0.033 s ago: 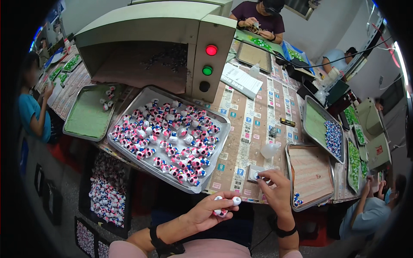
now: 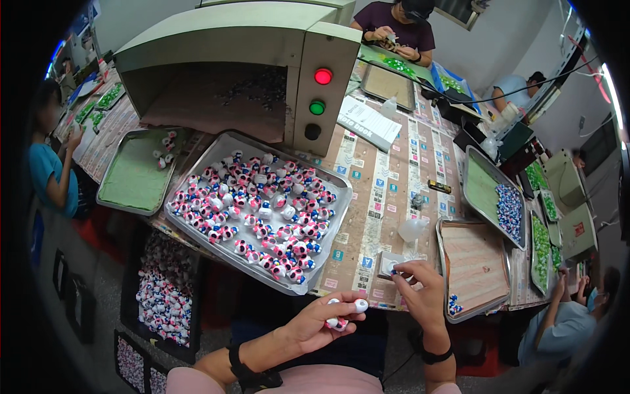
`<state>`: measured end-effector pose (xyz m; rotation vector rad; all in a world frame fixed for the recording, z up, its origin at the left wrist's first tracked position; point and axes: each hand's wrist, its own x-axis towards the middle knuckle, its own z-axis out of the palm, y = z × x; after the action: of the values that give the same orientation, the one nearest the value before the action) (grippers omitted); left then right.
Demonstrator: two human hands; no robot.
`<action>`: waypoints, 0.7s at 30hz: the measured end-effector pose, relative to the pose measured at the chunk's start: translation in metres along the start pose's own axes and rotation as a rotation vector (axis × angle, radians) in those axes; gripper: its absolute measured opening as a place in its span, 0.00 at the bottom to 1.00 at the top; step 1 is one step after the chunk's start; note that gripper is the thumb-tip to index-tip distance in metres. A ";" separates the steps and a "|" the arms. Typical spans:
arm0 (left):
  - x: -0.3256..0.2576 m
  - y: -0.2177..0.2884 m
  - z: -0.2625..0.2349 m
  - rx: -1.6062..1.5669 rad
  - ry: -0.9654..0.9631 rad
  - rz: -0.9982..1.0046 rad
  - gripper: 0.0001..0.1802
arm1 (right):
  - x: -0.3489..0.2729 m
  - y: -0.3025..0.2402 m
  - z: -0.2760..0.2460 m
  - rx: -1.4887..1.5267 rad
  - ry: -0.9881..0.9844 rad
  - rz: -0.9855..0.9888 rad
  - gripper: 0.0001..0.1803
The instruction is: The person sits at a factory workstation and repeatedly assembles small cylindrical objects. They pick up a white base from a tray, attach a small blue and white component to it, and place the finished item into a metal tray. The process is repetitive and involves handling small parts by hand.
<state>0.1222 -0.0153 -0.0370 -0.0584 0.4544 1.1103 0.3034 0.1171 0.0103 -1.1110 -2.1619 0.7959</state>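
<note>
Holding small white-and-pink figurine (image 2: 344,315) between curled fingers, left hand (image 2: 315,325) hovers below table edge (image 2: 354,299). Right hand (image 2: 420,289) pinches tiny tool tip, fingers narrow, beside small white pad (image 2: 388,262). Metal tray (image 2: 197,236) of matching figurines lies left; wooden-lined tray (image 2: 476,262) right.

Left hand (image 2: 315,325) gripping small white-and-pink figurine (image 2: 344,315), right hand (image 2: 420,289) pinching tiny piece, metal tray (image 2: 328,253) of figurines ahead
</note>
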 end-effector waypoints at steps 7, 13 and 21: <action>-0.003 0.002 0.007 0.023 0.063 0.026 0.16 | -0.029 -0.026 0.000 0.435 -0.117 0.093 0.12; -0.001 -0.003 0.008 0.018 0.075 0.040 0.15 | -0.046 -0.030 0.010 0.634 -0.091 0.201 0.12; -0.002 -0.005 0.013 0.034 0.093 0.063 0.14 | -0.055 -0.027 0.019 0.581 -0.017 0.169 0.12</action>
<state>0.1299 -0.0154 -0.0257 -0.0662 0.5615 1.1647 0.3031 0.0528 0.0050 -0.9772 -1.6872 1.3993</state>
